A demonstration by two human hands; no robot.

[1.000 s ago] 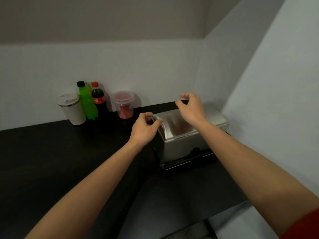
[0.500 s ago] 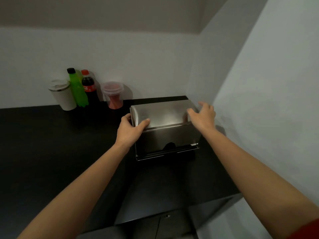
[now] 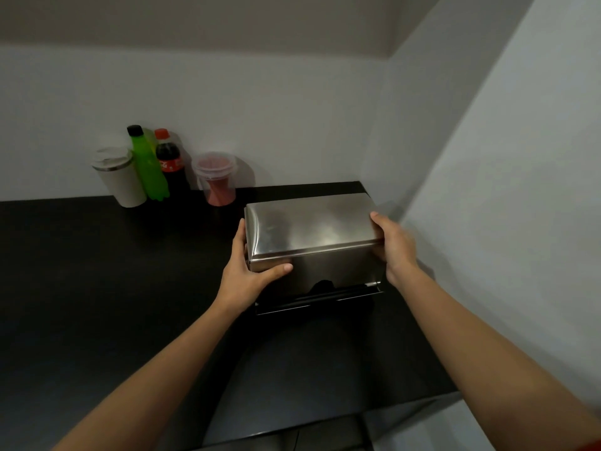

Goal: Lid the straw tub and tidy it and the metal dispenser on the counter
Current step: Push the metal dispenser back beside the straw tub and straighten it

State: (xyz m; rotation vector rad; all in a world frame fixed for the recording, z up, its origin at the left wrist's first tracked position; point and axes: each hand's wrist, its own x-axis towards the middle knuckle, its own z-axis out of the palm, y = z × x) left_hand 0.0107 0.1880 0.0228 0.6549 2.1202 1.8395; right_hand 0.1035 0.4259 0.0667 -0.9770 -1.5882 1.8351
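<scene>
A shiny metal dispenser [image 3: 312,232] stands on the black counter [image 3: 97,288] near the right wall. My left hand [image 3: 247,268] grips its left end, thumb across the front. Its right end is held by my right hand [image 3: 393,245]. The clear straw tub [image 3: 218,179] with red straws inside and a clear lid on top stands against the back wall, left of the dispenser and apart from both hands.
A white lidded tumbler [image 3: 120,177], a green bottle [image 3: 148,164] and a cola bottle [image 3: 169,164] stand together at the back wall, left of the tub. The right wall [image 3: 487,190] runs close beside the dispenser. The counter's front edge lies near me.
Both hands have closed onto the ends of the dispenser, which a second ago they only hovered over. The dispenser now sits squarer to the counter.
</scene>
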